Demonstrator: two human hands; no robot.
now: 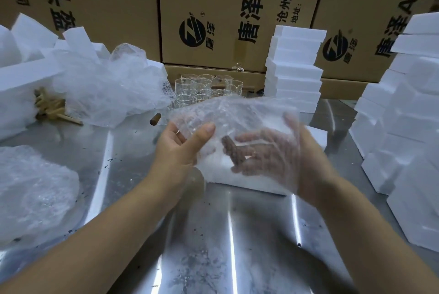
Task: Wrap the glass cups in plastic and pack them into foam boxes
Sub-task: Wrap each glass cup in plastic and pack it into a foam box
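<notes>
Being pinched by the left hand [180,148], wrap [237,113] is being draped over the cup [234,152] lying on the spread right hand [280,158].

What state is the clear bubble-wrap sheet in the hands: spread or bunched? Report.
Spread. The clear bubble-wrap sheet drapes over the right hand, fingers showing through; left hand pinches its edge.

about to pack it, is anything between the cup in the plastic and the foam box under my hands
Nothing separate: only the plastic sheet and the right hand, which shows through it beneath the cup, lie above the foam box.
</notes>
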